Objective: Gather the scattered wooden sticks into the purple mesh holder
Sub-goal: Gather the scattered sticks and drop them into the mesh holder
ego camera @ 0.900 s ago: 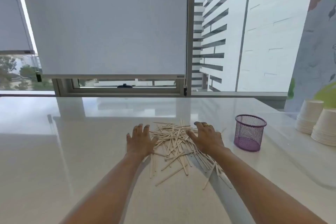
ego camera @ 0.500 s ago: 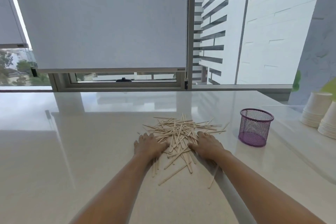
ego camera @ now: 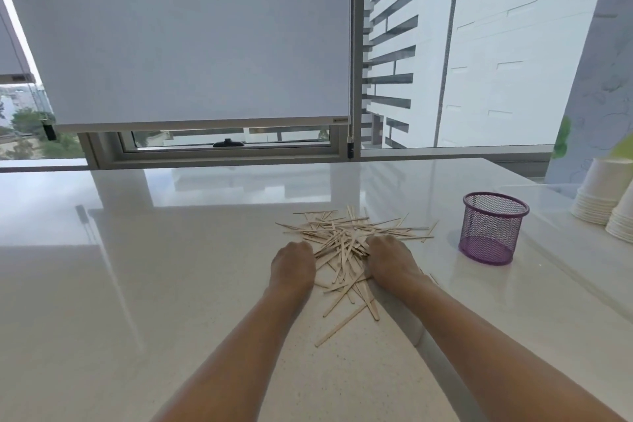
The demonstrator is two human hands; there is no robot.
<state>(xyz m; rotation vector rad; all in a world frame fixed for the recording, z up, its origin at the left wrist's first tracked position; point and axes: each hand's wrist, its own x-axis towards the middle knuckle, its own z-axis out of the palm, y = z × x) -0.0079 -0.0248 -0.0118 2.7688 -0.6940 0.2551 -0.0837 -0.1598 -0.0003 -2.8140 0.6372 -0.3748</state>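
Bright window (ego camera: 445, 44) backlight, glare on table (ego camera: 171, 216), wide-angle bowing

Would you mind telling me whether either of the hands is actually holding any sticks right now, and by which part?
It cannot be told. The left hand and right hand are curled against the pile of wooden sticks, fingers hidden.

Thin pale wooden sticks (ego camera: 346, 243) lie criss-crossed in a loose flat heap; the round purple wire-mesh holder (ego camera: 493, 228) stands upright, apart to their right.
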